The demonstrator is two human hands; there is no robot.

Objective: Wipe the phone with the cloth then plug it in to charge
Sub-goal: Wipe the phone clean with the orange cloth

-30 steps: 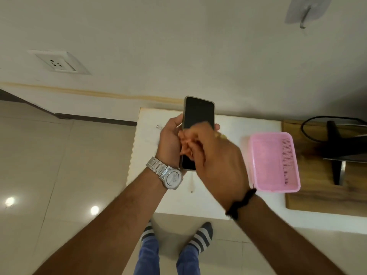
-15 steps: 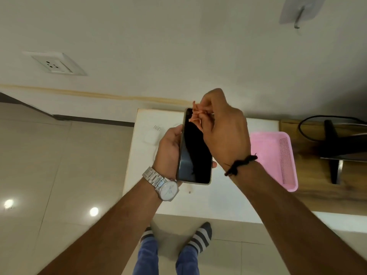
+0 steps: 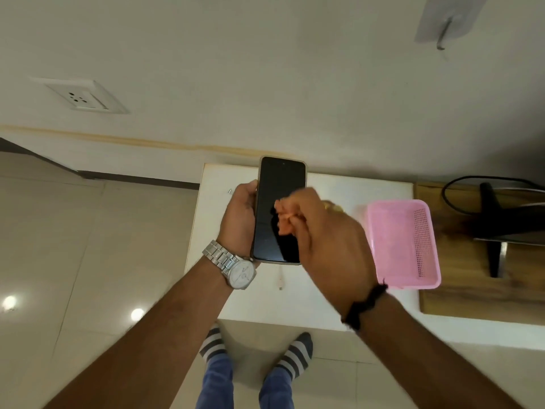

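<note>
Head view shows the phone (image 3: 280, 211) gripped by the left hand (image 3: 240, 221) above the white table (image 3: 295, 302), its long axis running near-to-far, while the right hand (image 3: 330, 240), clenched on the orange cloth (image 3: 284, 215), presses mid-screen from the right.

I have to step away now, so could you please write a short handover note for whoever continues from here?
Left hand: holds the phone upright by its edge, dark screen facing the camera, above the white table.
Right hand: pinches the small orange cloth against the middle of the screen.
Cable end lies on the table below the phone; wall socket is up left.
Done: wiping is under way.
Left: finish wiping, put the cloth down, plug the phone in.
</note>
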